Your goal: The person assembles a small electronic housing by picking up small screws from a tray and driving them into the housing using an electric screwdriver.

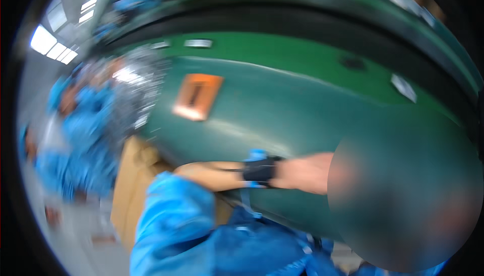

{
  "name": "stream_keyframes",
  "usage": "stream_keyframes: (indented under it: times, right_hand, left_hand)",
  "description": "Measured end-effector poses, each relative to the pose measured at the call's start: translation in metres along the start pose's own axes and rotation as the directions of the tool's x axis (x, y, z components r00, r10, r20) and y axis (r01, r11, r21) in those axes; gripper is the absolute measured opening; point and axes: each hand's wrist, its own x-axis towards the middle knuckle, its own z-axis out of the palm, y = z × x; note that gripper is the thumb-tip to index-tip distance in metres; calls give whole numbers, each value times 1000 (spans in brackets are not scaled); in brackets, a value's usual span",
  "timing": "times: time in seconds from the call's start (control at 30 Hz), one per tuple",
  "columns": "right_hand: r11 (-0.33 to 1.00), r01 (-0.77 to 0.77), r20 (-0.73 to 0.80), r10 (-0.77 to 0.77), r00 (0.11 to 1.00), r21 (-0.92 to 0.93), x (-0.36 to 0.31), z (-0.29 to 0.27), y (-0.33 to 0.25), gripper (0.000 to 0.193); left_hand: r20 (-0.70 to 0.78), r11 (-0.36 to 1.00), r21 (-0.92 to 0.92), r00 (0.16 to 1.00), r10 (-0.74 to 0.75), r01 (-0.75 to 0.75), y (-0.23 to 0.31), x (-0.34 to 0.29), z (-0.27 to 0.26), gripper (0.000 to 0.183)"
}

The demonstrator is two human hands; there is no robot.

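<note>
My left arm, in a blue sleeve, reaches to the right across a green work surface (252, 119). A black band (259, 171) with blue edging is round its wrist. The back of my left hand (306, 172) shows, but its fingers vanish into a round blurred patch, so what they hold or touch is hidden. A faint skin-coloured smear low in that patch may be my right hand; its shape cannot be made out. Away from my hands, an orange flat piece (198, 97) with a dark mark lies on the green surface.
Left of the orange piece is a heap of shiny clear plastic (143, 82). A cardboard box (132, 182) stands beside my left elbow. People in blue clothing (88, 135) are at the left. Small white pieces (198, 43) lie along the brighter green strip beyond, before a dark curved edge.
</note>
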Motion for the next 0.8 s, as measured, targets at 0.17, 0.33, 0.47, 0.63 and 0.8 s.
stream_keyframes:
  times: [0.17,0.33,0.47,0.63,0.8]
  right_hand:
    - [994,-53,486,-1,874,97,-20,78,27,16]
    - [979,-204,548,160,821,20,-24,64,32,15]
    - [967,-255,555,208,805,7,-30,58,43,14]
    - [966,-258,559,209,803,10,-39,50,53,14]
    - [965,-262,569,215,793,0,-43,52,61,14]
  left_hand:
    - [145,962,115,954,-264,248,25,4,-24,43]
    - [120,975,80,969,-215,207,12,13,-3,41]
    - [92,965,17,960,-263,263,16,16,4,47]
    - [44,969,-35,969,-245,246,15,15,14,52]
    - [27,968,-38,969,-246,247,16,11,18,51]
